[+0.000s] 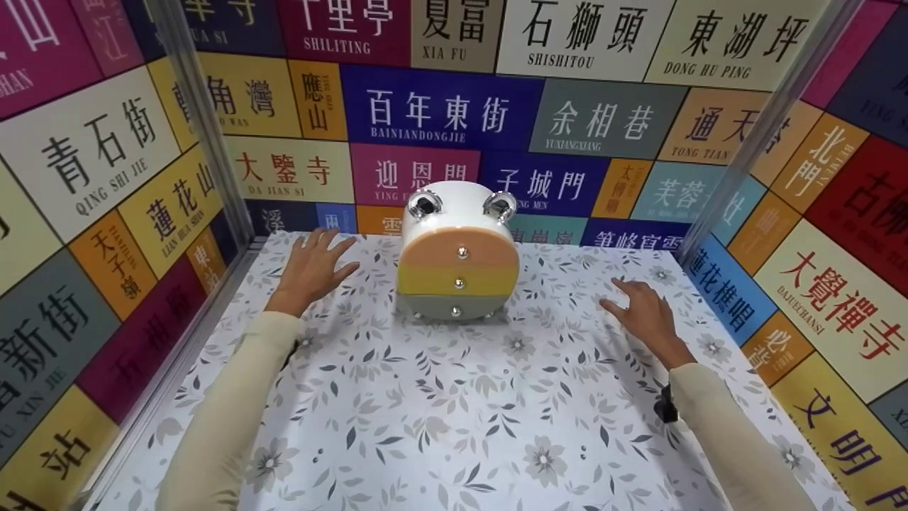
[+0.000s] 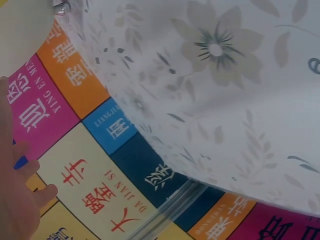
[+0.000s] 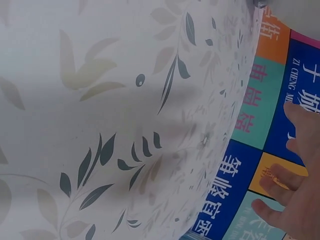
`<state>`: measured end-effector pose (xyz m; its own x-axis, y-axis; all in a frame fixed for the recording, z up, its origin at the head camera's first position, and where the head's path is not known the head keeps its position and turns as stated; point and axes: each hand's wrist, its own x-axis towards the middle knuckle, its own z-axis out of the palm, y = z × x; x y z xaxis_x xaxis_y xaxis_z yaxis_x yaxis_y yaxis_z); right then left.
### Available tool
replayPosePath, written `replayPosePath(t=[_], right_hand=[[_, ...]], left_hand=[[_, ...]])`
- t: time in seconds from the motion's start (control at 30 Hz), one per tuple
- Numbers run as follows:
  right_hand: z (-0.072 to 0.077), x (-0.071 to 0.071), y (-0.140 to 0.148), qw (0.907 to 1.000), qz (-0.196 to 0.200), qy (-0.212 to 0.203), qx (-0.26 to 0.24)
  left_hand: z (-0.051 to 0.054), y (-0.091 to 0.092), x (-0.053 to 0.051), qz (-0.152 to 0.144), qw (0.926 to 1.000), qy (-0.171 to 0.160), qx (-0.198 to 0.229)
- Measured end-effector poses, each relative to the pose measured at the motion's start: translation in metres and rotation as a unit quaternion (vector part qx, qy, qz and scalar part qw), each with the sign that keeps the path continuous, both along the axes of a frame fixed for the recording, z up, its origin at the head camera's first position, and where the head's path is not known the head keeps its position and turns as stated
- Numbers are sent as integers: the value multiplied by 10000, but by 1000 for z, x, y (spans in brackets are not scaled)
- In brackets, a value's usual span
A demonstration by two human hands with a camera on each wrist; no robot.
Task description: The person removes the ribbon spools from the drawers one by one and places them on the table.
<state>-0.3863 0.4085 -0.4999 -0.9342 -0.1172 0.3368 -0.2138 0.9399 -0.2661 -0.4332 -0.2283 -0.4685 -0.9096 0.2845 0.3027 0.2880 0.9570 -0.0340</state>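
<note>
A small frog-shaped drawer box (image 1: 459,255) stands upright near the back of the table, white on top with two shiny round eyes. Its front has three drawers, orange, yellow and grey-green, each with a silver knob, and all look closed. To the left of the box my left hand (image 1: 314,268) hovers with fingers spread and holds nothing. On the other side, farther from the box, my right hand (image 1: 645,316) has loosely bent fingers and nothing in them. Both wrist views catch part of the fingers, the left hand (image 2: 22,185) and the right hand (image 3: 295,185), apart from any object.
A white cloth with grey leaves and flowers covers the table (image 1: 425,426). Behind it and at both sides rise walls (image 1: 440,106) of coloured panels with Chinese place names. Clear upright strips (image 1: 206,121) mark the corners.
</note>
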Motion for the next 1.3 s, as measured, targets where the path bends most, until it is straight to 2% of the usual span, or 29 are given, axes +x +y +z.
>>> replayPosePath(t=[0.2, 0.3, 0.5, 0.63, 0.87, 1.1, 1.3], right_hand=[[-1, -1, -7, 10000, 3, 25, 5], [2, -4, -11, 9999, 45, 109, 37], [15, -8, -15, 9991, 108, 403, 9], [21, -8, -19, 9993, 92, 365, -80], [24, -6, -28, 9996, 9, 290, -34], [28, -7, -36, 9981, 273, 550, -71], [35, -8, -44, 9981, 304, 544, -6]], left_hand=[[9, 4, 1, -159, 9998, 142, 37], [19, 5, 1, -226, 9995, 173, 110], [40, 17, -5, -345, 9981, 420, 273], [50, 26, -10, -432, 9964, 630, 372], [61, 39, -12, -604, 9941, 746, 499], [71, 47, -17, -807, 9918, 812, 570], [80, 55, -21, -903, 9906, 866, 553]])
